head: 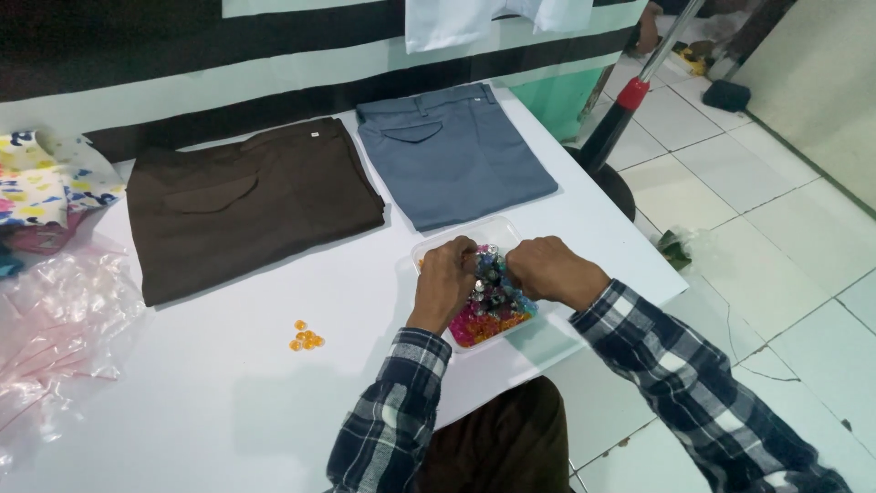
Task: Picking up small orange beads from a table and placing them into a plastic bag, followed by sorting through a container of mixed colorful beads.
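Note:
A clear plastic tray [493,228] full of small coloured beads [493,306] sits near the white table's right edge. Both my hands are in the tray, fingers curled down among the beads. My left hand [444,283] covers the tray's left part and my right hand [547,269] its right part. Whether either hand has beads pinched between its fingers cannot be made out. A small cluster of orange beads [307,339] lies on the table to the left of the tray.
Folded brown trousers [246,205] and folded grey-blue trousers [452,155] lie at the back of the white table [182,402]. Crumpled clear plastic bags [55,319] and patterned cloth [41,183] are at the left. A pole stand [630,96] rises from the tiled floor at right.

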